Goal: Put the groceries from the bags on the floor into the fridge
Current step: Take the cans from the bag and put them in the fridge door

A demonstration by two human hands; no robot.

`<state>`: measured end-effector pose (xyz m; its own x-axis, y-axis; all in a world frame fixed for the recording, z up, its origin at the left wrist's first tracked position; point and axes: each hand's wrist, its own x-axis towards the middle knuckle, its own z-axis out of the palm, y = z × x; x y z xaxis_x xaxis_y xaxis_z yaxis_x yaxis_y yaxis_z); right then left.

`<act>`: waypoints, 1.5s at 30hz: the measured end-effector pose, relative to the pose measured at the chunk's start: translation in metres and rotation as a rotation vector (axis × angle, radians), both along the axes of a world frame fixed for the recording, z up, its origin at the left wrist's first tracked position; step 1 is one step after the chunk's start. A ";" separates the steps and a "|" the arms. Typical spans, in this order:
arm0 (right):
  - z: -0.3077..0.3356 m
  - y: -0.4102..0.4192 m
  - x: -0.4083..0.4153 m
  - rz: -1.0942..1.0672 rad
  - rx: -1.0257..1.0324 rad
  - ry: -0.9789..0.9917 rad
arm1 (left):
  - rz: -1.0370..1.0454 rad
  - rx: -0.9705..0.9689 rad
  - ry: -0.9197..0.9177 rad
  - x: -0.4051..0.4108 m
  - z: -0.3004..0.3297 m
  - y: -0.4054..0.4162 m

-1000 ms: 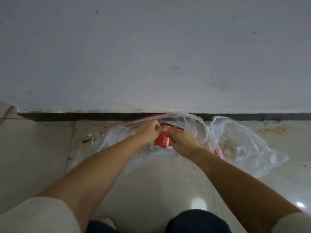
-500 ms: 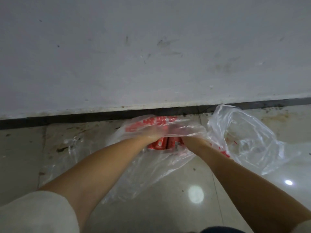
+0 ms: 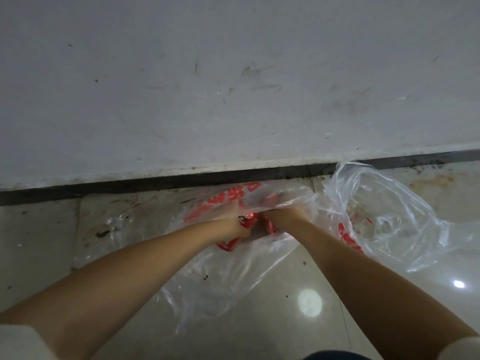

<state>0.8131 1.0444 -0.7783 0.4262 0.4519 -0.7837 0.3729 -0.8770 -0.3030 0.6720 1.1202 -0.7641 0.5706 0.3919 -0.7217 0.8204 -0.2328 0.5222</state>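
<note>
Two bare forearms are seen reaching forward over the tiled floor [image 3: 259, 320] into a clear plastic bag [image 3: 233, 271] with red print, lying at the foot of the wall [image 3: 233, 87]. Red cans [image 3: 248, 220] are found inside it, directly between the hands and touching both. The left hand [image 3: 237, 226] is closed around one can; the right hand [image 3: 281, 219] is curled on another, fingers largely veiled by film. The cans' long axes cannot be told. Neither hand is nearer. A second bag [image 3: 389, 216] lies just right.
</note>
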 end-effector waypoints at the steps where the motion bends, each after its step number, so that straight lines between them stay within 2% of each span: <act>1: 0.005 -0.005 -0.002 0.021 0.009 -0.058 | -0.011 0.026 -0.041 -0.006 0.008 -0.001; 4: 0.026 -0.020 -0.005 0.117 0.112 -0.161 | -0.031 -0.034 -0.132 -0.025 0.049 -0.001; 6: 0.048 -0.031 -0.007 0.123 0.205 -0.143 | -0.050 -0.060 -0.180 -0.031 0.078 0.003; 8: 0.086 -0.040 -0.013 0.061 0.321 -0.080 | 0.024 -0.053 -0.224 -0.035 0.111 0.010; 13: 0.194 -0.053 -0.027 0.147 0.387 -0.149 | 0.279 -0.108 -0.230 -0.040 0.201 0.019; 17: 0.295 -0.061 -0.033 0.035 0.447 -0.025 | 0.296 -0.001 -0.240 -0.048 0.278 0.008; 27: 0.541 -0.082 -0.011 -0.145 0.471 -0.019 | 0.289 0.092 -0.297 -0.039 0.504 -0.041; 30: 0.600 -0.097 -0.002 -0.291 0.523 0.035 | 0.258 0.137 -0.339 -0.032 0.567 -0.051; 35: 0.683 -0.112 0.002 -0.529 0.696 0.170 | 0.222 0.071 -0.444 -0.017 0.659 -0.047; 41: 0.761 -0.155 -0.005 -0.682 0.821 0.030 | 0.103 0.077 -0.522 0.005 0.750 -0.034; 45: 0.801 -0.212 -0.017 -0.976 0.993 -0.017 | 0.006 0.036 -0.636 0.027 0.798 -0.060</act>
